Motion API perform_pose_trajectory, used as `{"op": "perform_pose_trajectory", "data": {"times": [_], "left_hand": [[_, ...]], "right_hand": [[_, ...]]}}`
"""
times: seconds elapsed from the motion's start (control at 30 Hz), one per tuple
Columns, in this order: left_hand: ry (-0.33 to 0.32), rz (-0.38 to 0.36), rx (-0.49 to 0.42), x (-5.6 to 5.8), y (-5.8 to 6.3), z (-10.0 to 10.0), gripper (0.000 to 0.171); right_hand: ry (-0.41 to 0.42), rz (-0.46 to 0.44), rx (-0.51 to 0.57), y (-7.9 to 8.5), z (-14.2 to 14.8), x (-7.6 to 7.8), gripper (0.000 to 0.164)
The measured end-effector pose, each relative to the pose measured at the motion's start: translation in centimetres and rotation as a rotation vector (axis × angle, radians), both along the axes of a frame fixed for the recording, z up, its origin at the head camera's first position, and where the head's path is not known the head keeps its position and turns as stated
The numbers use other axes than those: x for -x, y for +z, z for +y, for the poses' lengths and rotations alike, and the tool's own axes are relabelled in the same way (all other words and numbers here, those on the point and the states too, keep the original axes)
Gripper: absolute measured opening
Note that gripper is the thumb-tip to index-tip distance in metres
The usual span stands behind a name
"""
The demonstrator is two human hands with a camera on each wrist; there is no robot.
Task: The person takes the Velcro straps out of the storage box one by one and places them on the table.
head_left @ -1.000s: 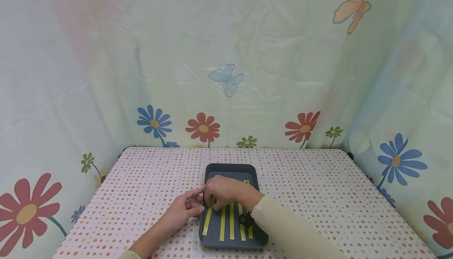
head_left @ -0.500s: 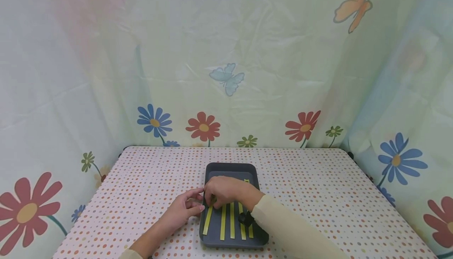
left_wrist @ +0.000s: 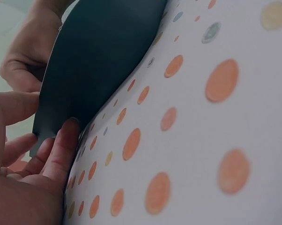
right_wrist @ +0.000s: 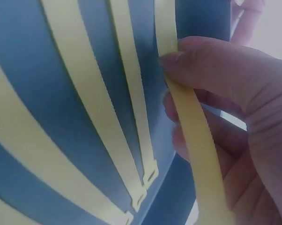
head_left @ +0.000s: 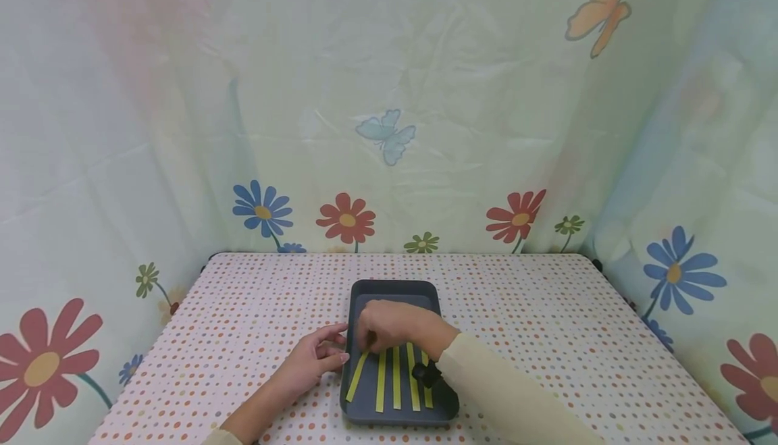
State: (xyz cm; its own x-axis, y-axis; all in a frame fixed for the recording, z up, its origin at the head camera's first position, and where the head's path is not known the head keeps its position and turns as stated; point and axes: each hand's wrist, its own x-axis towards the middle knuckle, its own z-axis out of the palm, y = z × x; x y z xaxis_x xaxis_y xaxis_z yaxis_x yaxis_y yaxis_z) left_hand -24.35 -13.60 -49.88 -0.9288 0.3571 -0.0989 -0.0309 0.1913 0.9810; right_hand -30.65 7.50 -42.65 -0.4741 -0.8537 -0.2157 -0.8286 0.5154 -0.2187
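Pinching the leftmost yellow strip [right_wrist: 192, 126] in a narrow grip with the thumb and fingers of the right hand [head_left: 395, 327]; pressing on its upper face with the thumb and curling the fingers beneath. Reaching in over the dark grey tray [head_left: 395, 288] from the right, bending the wrist, holding the knuckles uppermost and pointing the fingertips down toward the tray's left side. Extending the forearm from a cream sleeve [head_left: 510, 391] and wearing a black device [head_left: 428, 373] at that wrist. Slanting, in the case of the held strip, along the left side inside the tray; lying on the floor at the near end, rising off it at the grip and passing out of sight beneath the knuckles in the head view. Sharing the tray with four more yellow strips [right_wrist: 87, 89], lying lengthwise side by side to the right, and showing small slotted ends on three of them in the right wrist view. Bringing the left hand [head_left: 313, 360] up outside the tray's left wall, parting thumb and index finger loosely and touching the wall with the fingertips. Standing, in the case of the tray, on a dotted tablecloth [head_left: 516, 310] before a curtain [head_left: 292, 60] printed with flowers and butterflies.
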Motion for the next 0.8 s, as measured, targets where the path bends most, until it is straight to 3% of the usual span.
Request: {"op": "perform_pose_trajectory", "data": {"times": [0.2, 0.8], "left_hand": [[-0.001, -0.007, -0.01, 0.0, 0.1, -0.1, 0.064], [-0.027, -0.043, 0.009, -0.2, 0.9, -0.2, 0.066]], "right_hand": [[-0.041, -0.025, 0.013, 0.2, 0.9, 0.1, 0.015], [-0.019, -0.038, 0.151, -0.5, 3.9, 0.5, 0.013]]}}
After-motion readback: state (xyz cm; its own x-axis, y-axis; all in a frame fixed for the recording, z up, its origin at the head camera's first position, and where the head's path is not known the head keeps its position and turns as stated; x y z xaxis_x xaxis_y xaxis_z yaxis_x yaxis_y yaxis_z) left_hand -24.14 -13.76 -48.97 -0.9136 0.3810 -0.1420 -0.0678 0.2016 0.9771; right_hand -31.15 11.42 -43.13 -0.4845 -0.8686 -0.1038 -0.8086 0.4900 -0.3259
